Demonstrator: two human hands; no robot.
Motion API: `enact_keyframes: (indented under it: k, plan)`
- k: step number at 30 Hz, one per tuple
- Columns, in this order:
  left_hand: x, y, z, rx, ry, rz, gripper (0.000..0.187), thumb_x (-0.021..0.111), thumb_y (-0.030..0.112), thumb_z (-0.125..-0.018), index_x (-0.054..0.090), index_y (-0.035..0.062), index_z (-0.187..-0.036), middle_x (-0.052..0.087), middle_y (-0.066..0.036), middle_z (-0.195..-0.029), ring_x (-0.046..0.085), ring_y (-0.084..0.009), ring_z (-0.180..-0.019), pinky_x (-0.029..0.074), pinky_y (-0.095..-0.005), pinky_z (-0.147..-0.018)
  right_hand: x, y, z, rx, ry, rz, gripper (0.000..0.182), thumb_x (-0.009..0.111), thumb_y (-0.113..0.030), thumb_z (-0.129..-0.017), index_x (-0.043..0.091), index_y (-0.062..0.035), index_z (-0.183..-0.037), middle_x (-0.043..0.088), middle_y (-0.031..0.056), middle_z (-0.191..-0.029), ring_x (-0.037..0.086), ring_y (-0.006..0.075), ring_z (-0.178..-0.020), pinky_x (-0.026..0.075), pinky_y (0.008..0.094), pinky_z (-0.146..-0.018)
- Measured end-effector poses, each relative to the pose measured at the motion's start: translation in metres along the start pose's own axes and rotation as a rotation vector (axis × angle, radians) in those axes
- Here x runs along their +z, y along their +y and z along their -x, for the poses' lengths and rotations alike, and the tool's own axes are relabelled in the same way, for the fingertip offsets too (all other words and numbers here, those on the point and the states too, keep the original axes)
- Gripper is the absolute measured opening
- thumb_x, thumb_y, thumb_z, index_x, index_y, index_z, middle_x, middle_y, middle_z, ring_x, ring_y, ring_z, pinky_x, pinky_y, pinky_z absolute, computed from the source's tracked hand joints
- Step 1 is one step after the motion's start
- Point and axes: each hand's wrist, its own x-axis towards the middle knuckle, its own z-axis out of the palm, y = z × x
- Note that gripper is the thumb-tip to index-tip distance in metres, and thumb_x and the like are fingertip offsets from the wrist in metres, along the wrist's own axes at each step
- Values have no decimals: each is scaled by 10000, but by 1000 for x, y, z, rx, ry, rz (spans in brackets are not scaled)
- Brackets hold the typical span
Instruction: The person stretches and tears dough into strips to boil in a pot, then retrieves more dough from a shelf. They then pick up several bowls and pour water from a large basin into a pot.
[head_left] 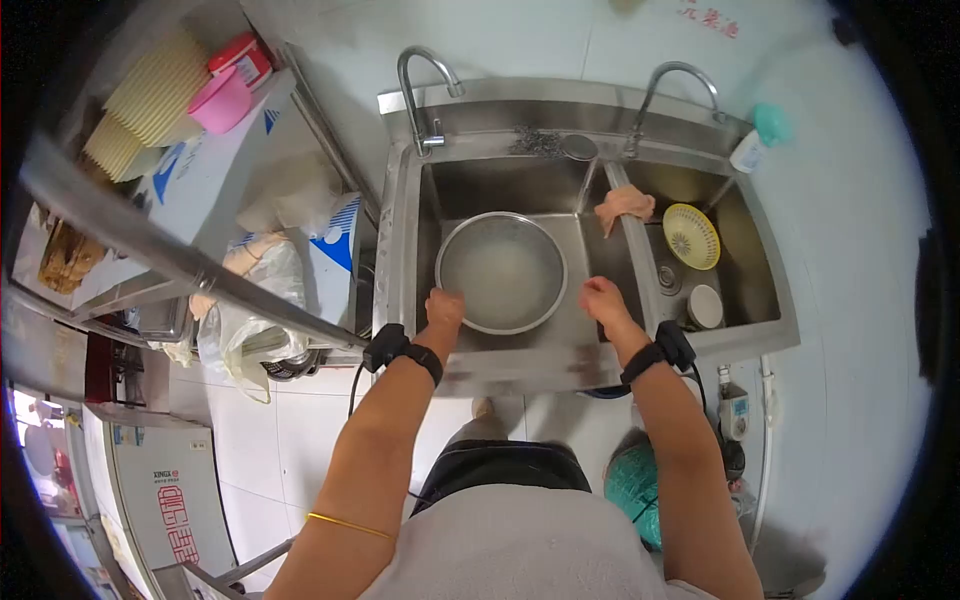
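A round metal basin (503,272) with cloudy, whitish water stands in the left sink bowl. My left hand (445,307) is closed at the basin's lower left rim, its fingers wrapped over the edge. To the right of the basin, apart from its rim, my right hand (603,301) hangs over the sink with loosely curled fingers and nothing visible in it. A pinkish cloth (624,206) lies over the divider between the two bowls.
The right bowl holds a yellow basket (691,237) and a pale cup-like container (705,306). Two faucets (410,85) rise behind the sink. A spray bottle (747,152) is at the back right. On the left, a metal shelf (190,262) carries a pink bowl (222,101) and plastic bags.
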Motion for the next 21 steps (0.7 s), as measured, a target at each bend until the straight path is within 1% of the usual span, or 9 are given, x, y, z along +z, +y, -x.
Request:
enact_keyframes:
  k: [4,6,7,10,12,13,15,18,21]
  plan:
    - [33,0,-19,-243,-35,-137,505,528,257,-686,396,-17,-1090,409,-227,-1115,434,-383,-1005,377,-410,-839,18,19,-81,50,35,317,357,432,-242,-787,481,-12,-1056,522,188,-1009,495,303,-941,389,349,-794]
    - [57,-5,-22,-459,7,-47,637,546,281,-684,256,43,-1199,286,-215,-1206,356,-393,-1073,353,-432,-868,30,31,-121,101,53,371,370,423,-256,-791,482,-15,-1065,509,185,-1045,486,306,-963,381,358,-807]
    - [64,3,-21,-474,13,-47,637,546,281,-684,256,43,-1199,286,-215,-1206,356,-393,-1073,353,-432,-868,32,30,-139,103,103,418,383,414,-270,-794,482,-18,-1075,496,182,-1080,478,309,-985,373,367,-820]
    - [79,-3,-34,-553,298,-19,424,483,257,-769,420,-25,-1080,464,-176,-1051,432,-321,-1005,398,-385,-802,45,44,-186,139,99,315,412,417,-304,-800,484,-2,-1072,497,164,-1087,470,300,-999,367,357,-831]
    - [91,-49,-60,-442,26,-258,464,463,255,-792,350,-18,-1149,418,-188,-1115,390,-322,-1049,392,-407,-807,47,37,-202,81,23,229,425,420,-323,-801,483,-5,-1076,501,163,-1080,471,299,-999,366,352,-831]
    - [89,-44,-60,-455,35,-263,464,463,255,-792,350,-18,-1149,418,-188,-1115,390,-322,-1049,392,-407,-807,48,30,-206,13,-37,152,439,424,-343,-802,481,-8,-1080,505,162,-1074,471,298,-999,366,347,-831]
    - [85,-25,-53,-643,230,374,462,437,231,-807,320,-7,-1185,407,-186,-1142,395,-318,-1054,383,-413,-822,54,30,-217,-2,-70,53,442,434,-369,-800,491,-22,-1068,521,150,-1044,484,285,-973,368,332,-822]
    - [87,-62,-68,-610,130,489,457,407,210,-813,305,-19,-1196,383,-182,-1176,386,-322,-1071,360,-415,-855,61,37,-236,101,24,123,405,451,-378,-795,534,-30,-985,554,139,-954,516,268,-893,389,325,-768]
    - [93,-101,-83,-534,-53,669,452,363,179,-823,283,-36,-1212,348,-176,-1227,373,-329,-1095,324,-418,-904,65,54,-242,-45,54,181,400,471,-399,-784,564,-24,-887,575,131,-834,540,253,-776,407,326,-694]
